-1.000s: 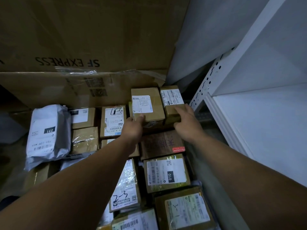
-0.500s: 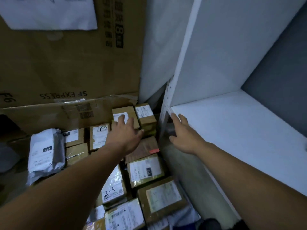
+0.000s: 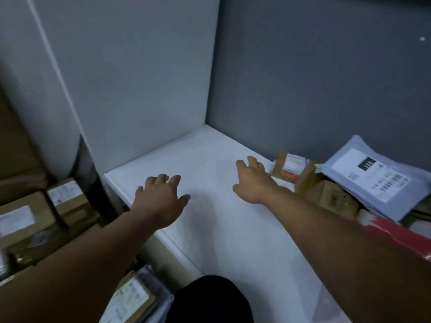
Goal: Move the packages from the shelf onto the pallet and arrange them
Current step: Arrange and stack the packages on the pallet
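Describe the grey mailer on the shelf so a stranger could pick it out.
Look to the right end of the white shelf. The mailer lies atop brown boxes there: the only soft grey bag, with a black square on its label.

1. Both hands let go of the pallet boxes, and the stack slid off to 9 o'clock.
2. The left hand swung across and spread flat over the front edge of the white shelf.
3. The right hand reached deeper, towards 1 o'clock, fingers loose, and stopped just beside a small brown package.
4. A grey mailer bag on a heap of parcels came into sight at 3 o'clock.
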